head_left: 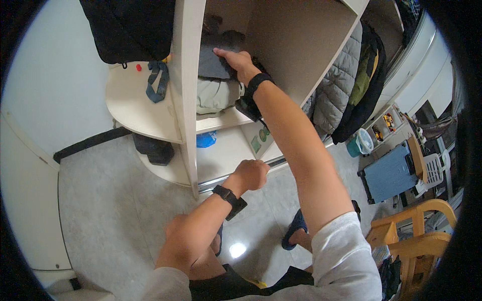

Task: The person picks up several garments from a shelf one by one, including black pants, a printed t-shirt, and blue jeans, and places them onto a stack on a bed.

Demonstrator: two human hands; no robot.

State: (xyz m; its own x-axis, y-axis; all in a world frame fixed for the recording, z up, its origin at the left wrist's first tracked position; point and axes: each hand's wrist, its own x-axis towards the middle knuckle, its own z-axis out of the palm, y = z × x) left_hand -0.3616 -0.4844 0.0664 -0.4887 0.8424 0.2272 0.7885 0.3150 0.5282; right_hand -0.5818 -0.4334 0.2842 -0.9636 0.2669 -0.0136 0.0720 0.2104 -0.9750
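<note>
My right hand [238, 61] reaches into a shelf compartment of the pale cabinet [187, 100]. One digit stretches out flat over a dark grey folded cloth [213, 65], while the other fingers are mostly hidden. Under that cloth lies a pale grey-green folded cloth [217, 95]. Dark fabric [232, 39] sits farther in. A black item [249, 107] lies by the shelf's front edge, below my right wrist. My left hand [251, 174] is closed in a fist before the cabinet's lower rail, with nothing seen in it. Both wrists wear black bands.
A black bag [131, 30] hangs at left above rounded side shelves [138, 113]. Inside the lower compartment lies a blue bag [206, 139]. Jackets [341, 75] hang at right, with a teal bucket [360, 143], a blue suitcase [389, 173] and a wooden chair [419, 220] beyond.
</note>
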